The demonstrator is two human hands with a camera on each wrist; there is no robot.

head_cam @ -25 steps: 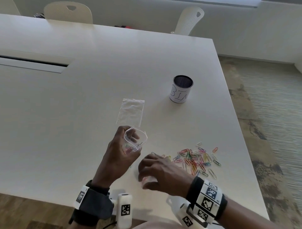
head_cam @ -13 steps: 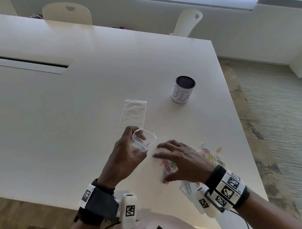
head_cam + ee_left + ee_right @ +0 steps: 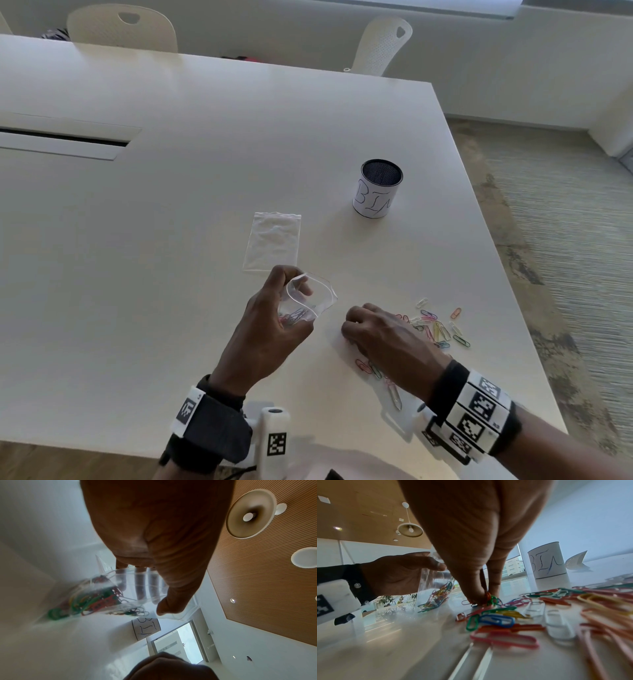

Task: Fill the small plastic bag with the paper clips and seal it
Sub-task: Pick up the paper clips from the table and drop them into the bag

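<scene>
The left hand (image 3: 270,329) holds a small clear plastic bag (image 3: 308,301) upright, fingers and thumb curled round its sides, so that the mouth gapes open toward the right hand. At the bottom of this bag lies a small tangle of coloured paper clips (image 3: 89,599), green, red and yellow among them, seen through the plastic in both wrist views; the bag's lower end sits at or just above the white table (image 3: 171,240), and the views do not show which. The right hand (image 3: 383,339), just beside the left and apart from it, is lowered onto the table with fingertips (image 3: 476,595) bunched together, pinching a few clips from the near edge of a loose pile of paper clips (image 3: 435,325) that spreads under and beyond that hand, away from the left one. More clips (image 3: 380,377) trail along the table beneath the right wrist. Just beyond the left hand's fingers a second plastic bag (image 3: 274,243) lies flat on the table, with nothing visible inside it. Farther off, beyond the right hand, stands an upright cup (image 3: 378,188) wrapped in white paper with the handwritten letters "BIN"; its dark mesh interior shows no contents.
</scene>
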